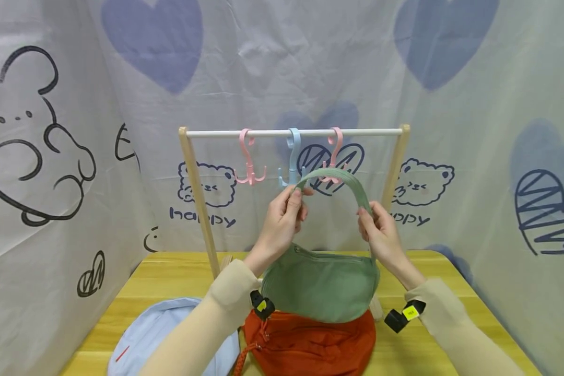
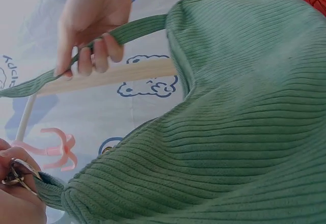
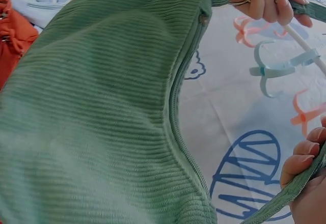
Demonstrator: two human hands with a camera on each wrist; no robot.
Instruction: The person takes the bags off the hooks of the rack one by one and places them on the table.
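Observation:
A green corduroy shoulder bag [image 1: 321, 284] hangs in the air by its strap [image 1: 331, 173], which arches up between the two hands. My left hand [image 1: 284, 214] pinches the strap's left side, beside a metal ring [image 2: 19, 172] seen in the left wrist view. The strap's right side is gripped by my right hand [image 1: 379, 230], its fingers curled round the band in the right wrist view. A zipper [image 3: 175, 107] runs along the bag's upper edge. The strap's arch stands in front of the blue hook [image 1: 293, 156] and the right pink hook [image 1: 337, 149].
Behind the bag stands a wooden-legged rack with a white rail [image 1: 216, 134]; another pink hook [image 1: 248, 162] hangs on its left part. On the yellow wooden table [image 1: 164, 274] lie a red-orange bag [image 1: 319, 347] below the green one and a light blue bag [image 1: 155, 334] at left.

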